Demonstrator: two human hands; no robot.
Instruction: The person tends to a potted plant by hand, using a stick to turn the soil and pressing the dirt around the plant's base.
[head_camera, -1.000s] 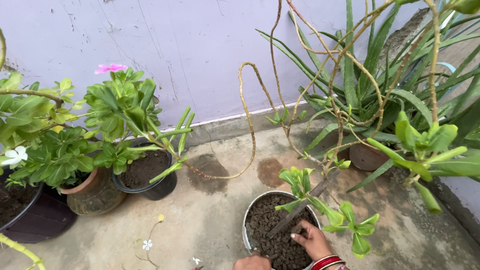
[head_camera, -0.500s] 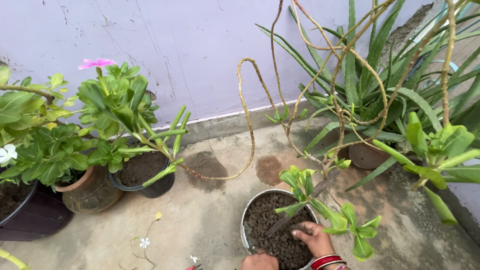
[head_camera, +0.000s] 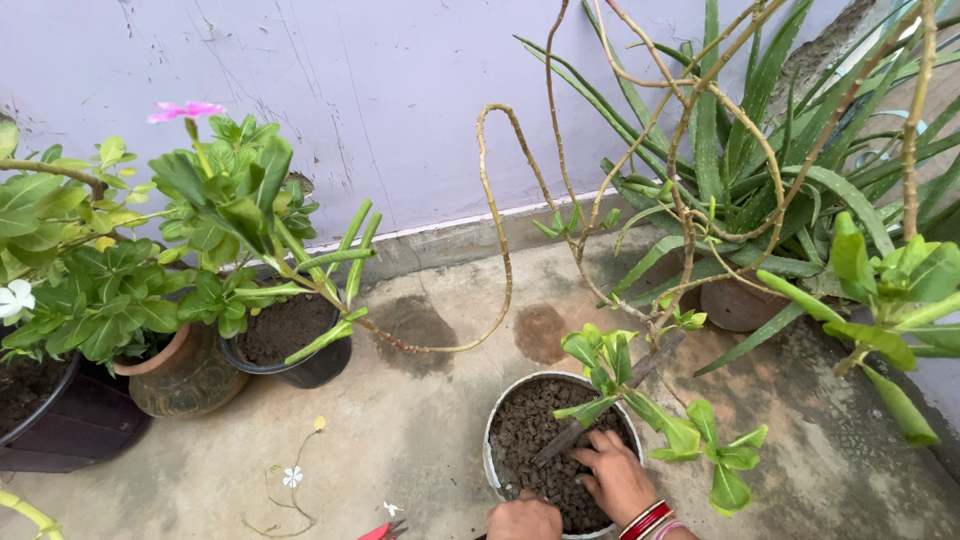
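soil in the white pot (head_camera: 492, 440) is taking the right hand (head_camera: 612, 476) — fingers spread flat, pressing beside the slanting stem (head_camera: 605, 398), gripping nothing. the left hand (head_camera: 524, 520) is resting at the pot's 6 o'clock rim — its grip i cannot tell. red-handled pruners (head_camera: 378, 531) are lying at 9 o'clock.

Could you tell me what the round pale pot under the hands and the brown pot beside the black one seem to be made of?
The round pale pot looks like thin plastic or painted metal: a slim, smooth whitish rim; hard to say which. The brown pot looks like glazed clay: a thick terracotta rim and shiny mottled wall. Right hand and left hand rest on the dark soil.
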